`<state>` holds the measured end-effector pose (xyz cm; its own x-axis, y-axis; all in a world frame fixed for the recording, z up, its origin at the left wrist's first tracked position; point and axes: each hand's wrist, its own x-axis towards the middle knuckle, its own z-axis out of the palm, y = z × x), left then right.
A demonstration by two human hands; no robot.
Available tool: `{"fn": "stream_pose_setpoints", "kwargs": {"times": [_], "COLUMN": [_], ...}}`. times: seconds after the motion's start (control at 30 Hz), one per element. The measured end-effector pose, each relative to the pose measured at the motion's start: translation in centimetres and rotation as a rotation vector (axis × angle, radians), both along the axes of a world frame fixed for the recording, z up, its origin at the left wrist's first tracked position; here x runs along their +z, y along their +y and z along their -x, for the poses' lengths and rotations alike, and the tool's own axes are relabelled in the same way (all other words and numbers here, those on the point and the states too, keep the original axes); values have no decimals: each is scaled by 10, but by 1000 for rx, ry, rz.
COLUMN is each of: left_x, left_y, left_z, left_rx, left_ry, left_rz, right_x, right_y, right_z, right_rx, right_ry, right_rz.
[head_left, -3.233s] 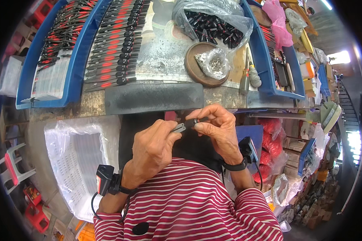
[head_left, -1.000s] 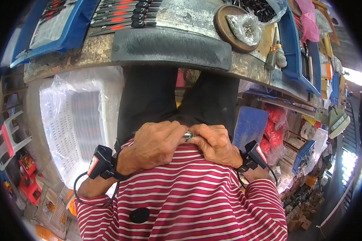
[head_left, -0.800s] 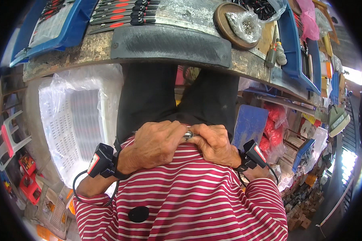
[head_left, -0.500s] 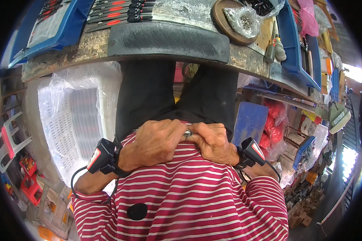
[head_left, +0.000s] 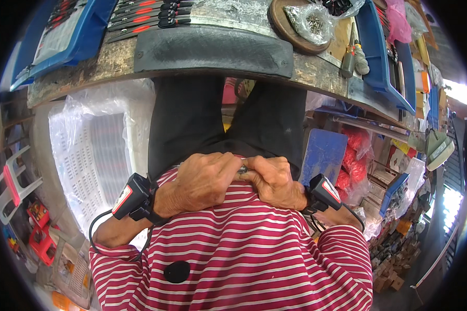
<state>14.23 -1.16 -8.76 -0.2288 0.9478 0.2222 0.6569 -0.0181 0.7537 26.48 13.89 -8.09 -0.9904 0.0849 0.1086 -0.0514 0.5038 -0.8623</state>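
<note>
My left hand (head_left: 205, 179) and my right hand (head_left: 272, 181) meet at my waist, against the striped shirt. The fingers of both are curled and pinched together. Between the fingertips shows a small shiny metal piece (head_left: 242, 169), mostly covered by them. Its kind is too small to make out. The tools (head_left: 150, 15) with red and black handles lie in a row on the workbench, well beyond both hands.
Ahead is a worn workbench (head_left: 109, 62) with a dark edge pad (head_left: 213, 52). On it are a round wooden board (head_left: 277, 26), a bag of small metal parts (head_left: 314, 23), a screwdriver (head_left: 348, 61) and blue bins (head_left: 85, 44). A plastic-lined white crate (head_left: 80, 155) stands left.
Both hands stay together at the waist with the small metal piece between them, and the fingers shift only slightly. The view has moved a little, so the bench sits slightly further left.
</note>
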Motion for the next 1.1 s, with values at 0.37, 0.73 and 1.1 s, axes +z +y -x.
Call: {"fn": "stream_pose_setpoints", "kwargs": {"times": [0.37, 0.73, 1.1], "left_x": [3, 4, 22], "left_y": [0, 2, 25], "left_z": [4, 5, 29], "left_rx": [-4, 47, 168], "left_ry": [138, 110, -40], "left_rz": [62, 52, -86], "right_x": [-8, -2, 29], "right_y": [3, 6, 44], "right_z": [1, 4, 32], "right_rx": [-19, -40, -34], "right_ry": [-116, -182, -33], "right_rz": [252, 350, 61]}}
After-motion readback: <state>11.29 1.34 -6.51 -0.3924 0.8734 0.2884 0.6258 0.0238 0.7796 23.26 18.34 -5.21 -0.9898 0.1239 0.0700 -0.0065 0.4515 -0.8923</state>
